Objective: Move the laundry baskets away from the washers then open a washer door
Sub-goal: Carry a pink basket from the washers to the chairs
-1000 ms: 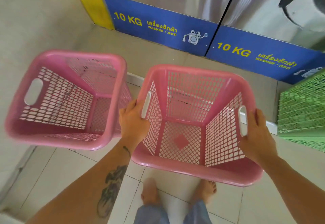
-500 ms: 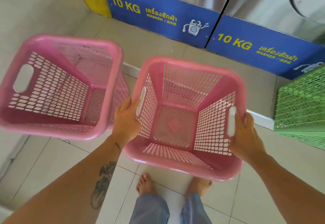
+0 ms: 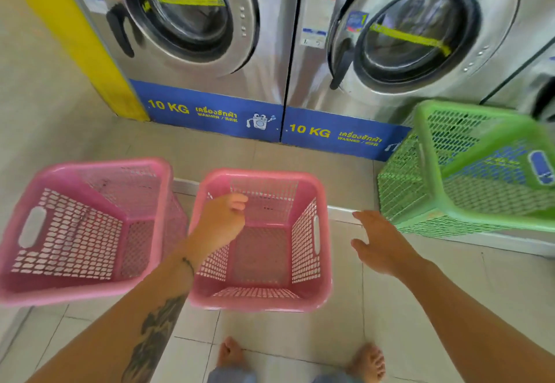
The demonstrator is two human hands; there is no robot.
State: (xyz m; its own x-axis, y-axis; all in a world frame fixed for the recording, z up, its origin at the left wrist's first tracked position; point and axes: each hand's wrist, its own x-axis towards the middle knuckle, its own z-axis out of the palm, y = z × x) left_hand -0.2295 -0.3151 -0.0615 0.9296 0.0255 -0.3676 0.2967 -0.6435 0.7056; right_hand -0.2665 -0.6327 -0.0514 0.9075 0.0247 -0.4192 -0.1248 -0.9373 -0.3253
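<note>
pink baskets (image 3: 90,232) and the green basket (image 3: 468,172) are perforated plastic, washers (image 3: 270,61) brushed shiny steel, floor (image 3: 300,337) smooth glossy tile

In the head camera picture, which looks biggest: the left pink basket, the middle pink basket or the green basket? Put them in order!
1. left pink basket: looks largest.
2. green basket: close behind, but the picture edge cuts it off, so unsure.
3. middle pink basket: looks smallest.

Green basket (image 3: 402,184) partly beyond right edge
</note>
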